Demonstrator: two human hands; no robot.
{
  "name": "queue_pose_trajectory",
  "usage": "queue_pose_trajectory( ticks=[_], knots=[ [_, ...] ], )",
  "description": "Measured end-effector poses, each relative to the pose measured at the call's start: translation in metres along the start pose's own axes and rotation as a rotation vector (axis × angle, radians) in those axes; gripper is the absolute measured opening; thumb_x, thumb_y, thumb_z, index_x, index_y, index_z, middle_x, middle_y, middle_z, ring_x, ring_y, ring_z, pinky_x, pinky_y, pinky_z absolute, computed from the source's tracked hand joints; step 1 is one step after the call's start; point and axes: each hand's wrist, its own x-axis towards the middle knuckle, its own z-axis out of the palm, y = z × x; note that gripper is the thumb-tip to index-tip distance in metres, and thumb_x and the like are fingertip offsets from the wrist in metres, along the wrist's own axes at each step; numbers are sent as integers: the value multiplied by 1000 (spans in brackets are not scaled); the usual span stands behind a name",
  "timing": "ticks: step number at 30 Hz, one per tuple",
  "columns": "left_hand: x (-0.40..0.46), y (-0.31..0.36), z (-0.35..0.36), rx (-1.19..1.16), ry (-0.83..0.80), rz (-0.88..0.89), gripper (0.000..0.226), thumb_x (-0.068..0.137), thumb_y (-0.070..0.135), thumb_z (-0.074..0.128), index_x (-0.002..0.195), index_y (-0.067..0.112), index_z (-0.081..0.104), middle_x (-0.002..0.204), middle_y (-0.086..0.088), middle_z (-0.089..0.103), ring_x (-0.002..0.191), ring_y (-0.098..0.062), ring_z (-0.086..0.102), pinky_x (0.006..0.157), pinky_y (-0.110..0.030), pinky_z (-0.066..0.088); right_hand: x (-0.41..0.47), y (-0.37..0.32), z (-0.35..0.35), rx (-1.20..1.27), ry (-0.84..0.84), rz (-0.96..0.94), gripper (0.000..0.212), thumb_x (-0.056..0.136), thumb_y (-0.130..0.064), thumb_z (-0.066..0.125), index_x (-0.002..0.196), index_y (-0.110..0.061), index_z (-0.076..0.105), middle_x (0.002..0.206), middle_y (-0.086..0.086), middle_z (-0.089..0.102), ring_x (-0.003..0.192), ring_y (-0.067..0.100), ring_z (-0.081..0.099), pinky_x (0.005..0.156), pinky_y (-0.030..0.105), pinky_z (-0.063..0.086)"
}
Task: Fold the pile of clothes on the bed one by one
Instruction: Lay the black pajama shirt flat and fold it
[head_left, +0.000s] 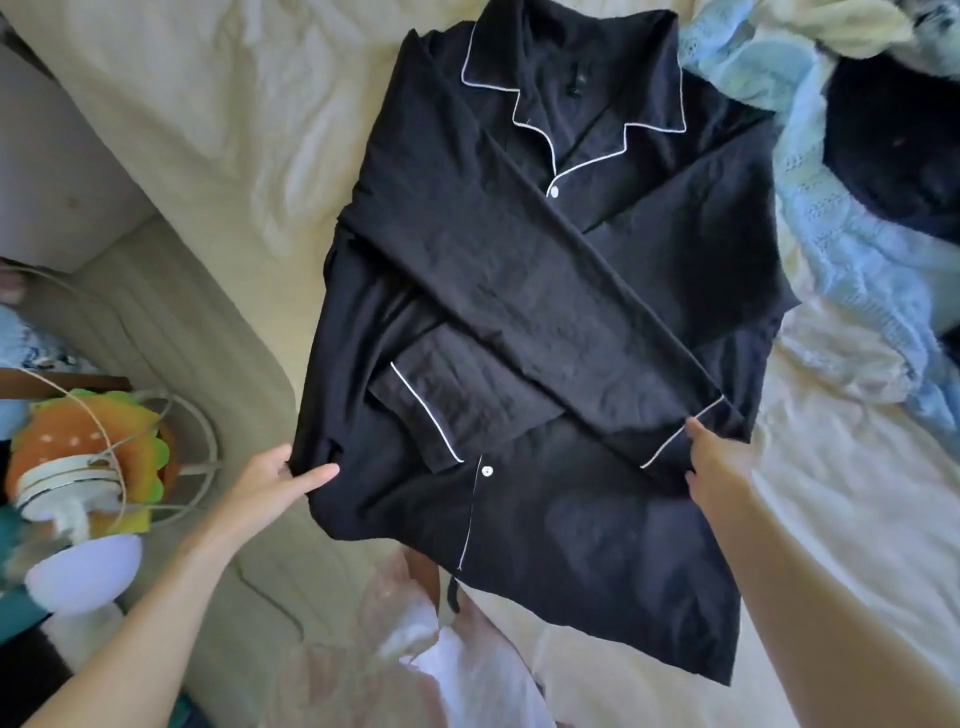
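Between the hands lies a black pyjama shirt (545, 322), white-piped, sleeves crossed. The left hand (283, 480) pinches its edge; the right hand (714, 462) seemingly grips the other.

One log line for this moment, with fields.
item: black pajama shirt | sleeves: crossed | left hand: pinches left edge | right hand: holds right edge
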Motion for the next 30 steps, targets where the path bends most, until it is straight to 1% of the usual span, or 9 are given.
queue_pose_trajectory(
  ticks=[3,6,10,12,18,21,24,26,30],
  knots=[
    [-3,-3,0,247,50,-41,11,83,27,71,88,18,65,77,14,68,76,-4,61,61,-20,41,7,0,-6,153,-145,103,20,90,-13,62,76,-19,47,74,-3,46,63,9,41,66,27,43],
    [-6,-4,1,493,90,-110,15,83,33,69,81,21,61,76,10,62,71,-8,53,60,-27,36,6,9,-19,199,-213,114,16,92,-12,55,108,-16,56,91,-3,53,86,11,53,79,31,41],
    [-13,-13,2,181,109,-59,10,92,29,59,91,19,60,86,6,64,83,-15,60,75,-35,44,3,30,-43,292,-255,167,34,91,-6,55,122,-20,51,103,1,59,76,13,56,59,31,45],
    [-18,-16,6,-7,193,-49,19,97,29,50,97,12,60,96,-8,66,90,-27,61,77,-39,49,1,42,-51,296,-309,202,28,95,-9,52,120,-20,50,109,2,59,77,13,56,69,32,47],
    [-26,-31,16,86,265,-85,41,99,39,39,92,1,55,90,-15,60,82,-31,56,71,-39,44,-1,71,-59,123,-271,69,25,98,-12,46,123,-6,47,107,19,50,99,24,49,98,42,43],
    [-34,-37,27,0,171,-122,32,98,31,47,85,2,54,86,-14,62,70,-21,58,61,-28,45,-2,93,-67,-211,-96,-133,34,92,-16,52,116,8,53,86,25,51,83,24,49,82,40,46],
    [-38,-43,34,-122,117,-142,22,98,20,49,106,0,54,101,-13,63,90,-24,61,85,-37,48,-8,115,-83,-438,53,-266,39,86,-29,61,118,-6,55,111,16,59,104,34,55,88,40,46],
    [-39,-46,37,-155,181,-158,26,100,20,46,118,2,49,109,-10,60,102,-25,56,93,-40,44,-8,130,-91,-481,77,-238,45,85,-34,63,119,-7,53,120,17,55,112,36,51,91,43,44],
    [-40,-49,36,-84,351,-117,30,102,22,39,126,4,43,109,-5,52,98,-23,50,82,-36,41,-5,147,-101,-444,41,-153,40,87,-36,62,109,-3,60,106,15,63,99,37,58,79,37,45]
  ],
)
